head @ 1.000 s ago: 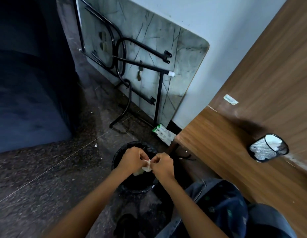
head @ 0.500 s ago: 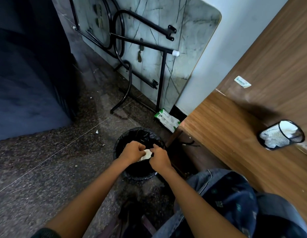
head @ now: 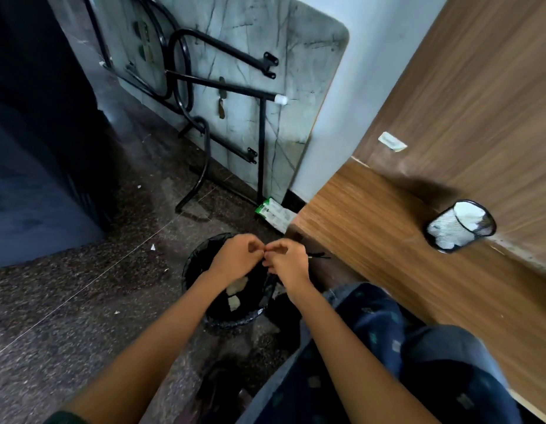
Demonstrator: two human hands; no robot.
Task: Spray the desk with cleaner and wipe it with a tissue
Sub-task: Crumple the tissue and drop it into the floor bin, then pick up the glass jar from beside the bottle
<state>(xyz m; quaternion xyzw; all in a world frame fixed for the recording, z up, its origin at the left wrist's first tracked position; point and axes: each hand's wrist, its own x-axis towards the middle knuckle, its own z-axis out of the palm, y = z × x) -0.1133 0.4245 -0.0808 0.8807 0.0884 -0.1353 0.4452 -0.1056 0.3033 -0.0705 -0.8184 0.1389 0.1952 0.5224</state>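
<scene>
My left hand (head: 238, 257) and my right hand (head: 287, 260) hover together over a black bin (head: 190, 270) lined with a black bag on the floor. Their curled fingertips touch each other and no tissue shows between them. Two pale tissue pieces (head: 234, 287) lie inside the bin below my left wrist. The wooden desk (head: 372, 240) is to the right, its corner just beyond my right hand. No spray bottle is in view.
A black mesh cup (head: 458, 228) with white paper stands on the desk by the wooden wall panel. A folded marble-look table (head: 235, 87) leans on the wall. A green-white packet (head: 273, 212) lies at its foot. A dark sofa (head: 27, 194) is at left.
The tissue that both hands held has left them and now lies in the bin. The hands stay together above it, raised slightly.
</scene>
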